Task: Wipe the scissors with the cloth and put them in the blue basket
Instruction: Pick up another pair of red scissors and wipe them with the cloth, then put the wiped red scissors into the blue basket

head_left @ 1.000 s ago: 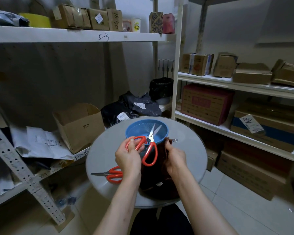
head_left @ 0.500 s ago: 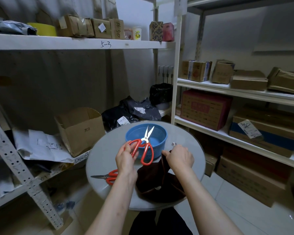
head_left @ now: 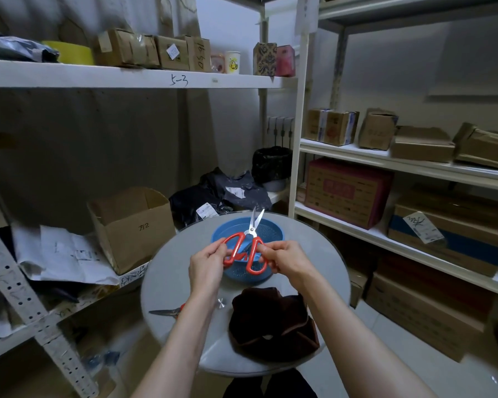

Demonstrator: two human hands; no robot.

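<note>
Red-handled scissors (head_left: 246,243) hang above the blue basket (head_left: 275,231), their blades slightly apart and pointing away from me. My left hand (head_left: 206,262) pinches the left handle loop and my right hand (head_left: 285,258) pinches the right one. The dark brown cloth (head_left: 272,323) lies crumpled on the round grey table (head_left: 167,278), near its front edge, with neither hand on it. A second pair of red-handled scissors (head_left: 167,312) lies on the table's left side, partly hidden by my left forearm.
White shelving with cardboard boxes stands to the left and to the right (head_left: 348,191). An open carton (head_left: 133,225) and black bags (head_left: 213,196) sit on the left shelf behind the table. A small metal piece (head_left: 221,303) lies on the table.
My right hand let go of the cloth, which now lies on the table, and took the scissors' right handle. The scissors stay above the basket.
</note>
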